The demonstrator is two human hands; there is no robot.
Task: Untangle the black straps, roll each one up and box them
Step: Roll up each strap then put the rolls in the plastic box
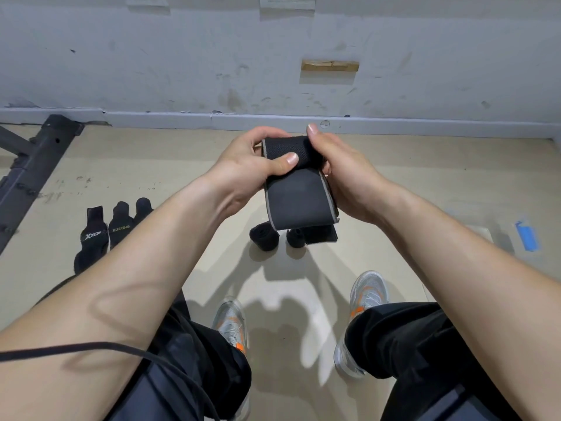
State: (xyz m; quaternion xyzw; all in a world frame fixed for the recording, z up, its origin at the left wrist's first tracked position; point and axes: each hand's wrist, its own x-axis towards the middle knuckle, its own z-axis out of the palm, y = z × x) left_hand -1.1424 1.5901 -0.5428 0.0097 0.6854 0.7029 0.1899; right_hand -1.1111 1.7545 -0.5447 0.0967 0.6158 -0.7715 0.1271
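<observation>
Black elastic webbing with grey edges fills the middle of the view. It is one strap (299, 199), held up in front of the seated person, well above the floor (394, 192). The left hand (252, 165) grips its upper end, thumb pressed across the top. The right hand (343, 174) curls round the other side of the same end, where the roll appears to be starting. Most of the strap's length hangs flat below the hands, so this one looks barely begun.

Two finished rolls stand on the floor beneath the hands, the first roll (264, 237) just beside the second roll (295, 237). A flat dark piece (321, 233) touches the second roll. It may be that roll's loose tail or a separate strap, and the hanging strap hides too much of it to tell.

To the left lie three unrolled black pieces side by side: one printed piece (91, 238), a second printed piece (120, 227) and a plain piece (143, 208).

By that count two are rolled, one is in hand and at least three remain. No box is in view, so the boxing seems not yet done.
</observation>
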